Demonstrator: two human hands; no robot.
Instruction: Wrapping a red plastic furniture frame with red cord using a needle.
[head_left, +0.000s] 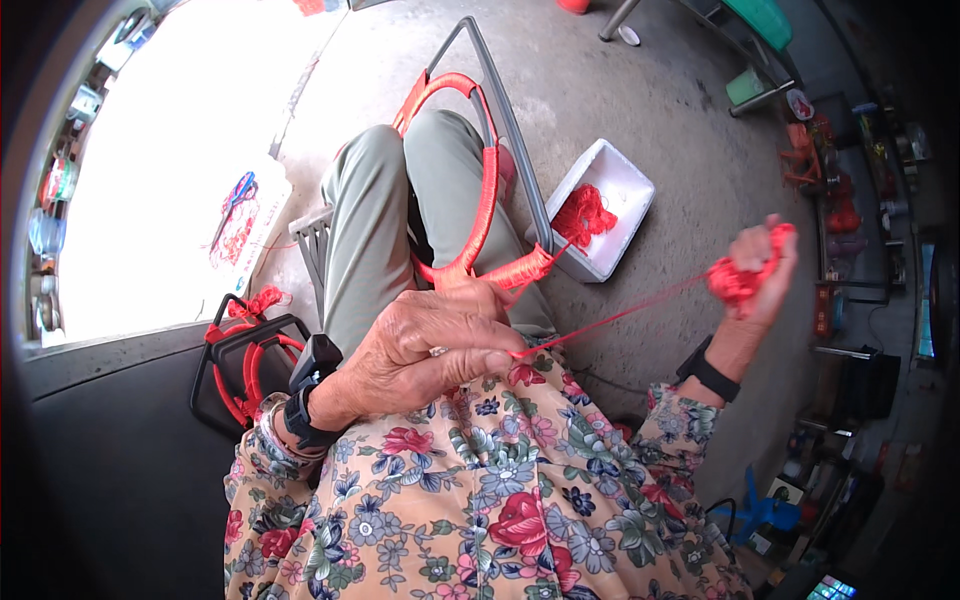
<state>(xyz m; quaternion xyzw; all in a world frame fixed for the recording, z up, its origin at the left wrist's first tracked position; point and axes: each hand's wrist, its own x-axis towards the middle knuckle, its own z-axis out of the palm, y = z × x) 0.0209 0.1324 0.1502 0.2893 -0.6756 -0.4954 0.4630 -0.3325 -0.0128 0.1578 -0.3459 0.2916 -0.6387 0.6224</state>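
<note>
Across my lap rests a grey metal frame [512, 125] with a curved ring [488, 195] wrapped in shiny red cord. Red wrapping also covers part of a straight bar [522, 270] near its lower corner. My left hand [430, 345] is closed by that corner, thumb and forefinger pinching a strand of red cord [610, 317]. The strand runs taut up to the right, where my raised right hand [762, 290] grips a bunched hank of red cord [738, 284]. The left hand hides part of the frame.
Right of my knees, a white foam box [636, 205] on the floor holds tangled red cord [585, 215]. Another red-wrapped frame [240, 375] leans at my left. Blue scissors [240, 190] lie on a bright surface at left. Cluttered shelves line the right side.
</note>
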